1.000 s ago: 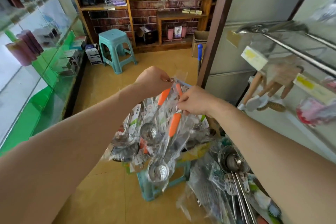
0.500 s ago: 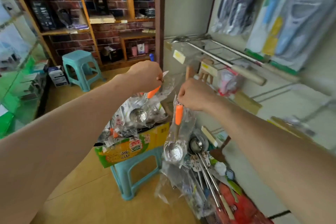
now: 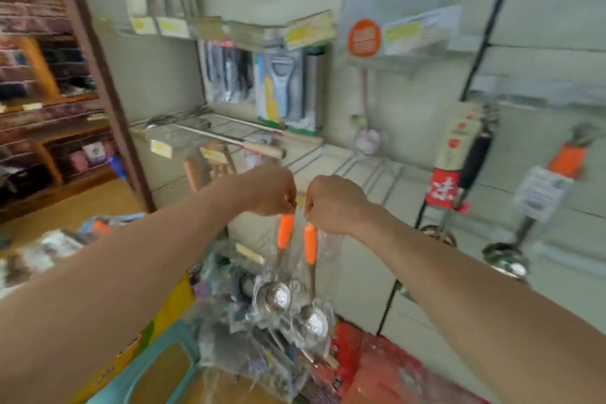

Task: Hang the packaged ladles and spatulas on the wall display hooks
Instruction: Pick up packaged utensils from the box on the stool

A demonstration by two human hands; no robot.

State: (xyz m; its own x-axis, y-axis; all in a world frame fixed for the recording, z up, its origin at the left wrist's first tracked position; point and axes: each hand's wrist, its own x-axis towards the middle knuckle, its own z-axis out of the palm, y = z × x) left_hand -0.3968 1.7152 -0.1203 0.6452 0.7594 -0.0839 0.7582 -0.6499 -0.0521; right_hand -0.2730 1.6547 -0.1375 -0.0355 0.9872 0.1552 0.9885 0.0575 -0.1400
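Two clear-bagged steel ladles, orange handles: left ladle (image 3: 286, 232) pinched at bag top in left hand (image 3: 273, 191) grip, right ladle (image 3: 310, 249) in right hand (image 3: 332, 203); bowls down, likely for threading onto white wire wall hooks (image 3: 348, 167) behind.

Orange-handled ladle (image 3: 286, 234) and its twin (image 3: 310, 243) (both clear-bagged) hang vertical, bowls down.

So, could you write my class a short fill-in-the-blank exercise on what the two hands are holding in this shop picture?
1. The left hand and the right hand together hold ____ packaged ladles.
2. The left ladle and the right ladle both have handles coloured ____.
3. Each ladle's bowl hangs ____ the hand that pinches its packet.

Missing words: two; orange; below.
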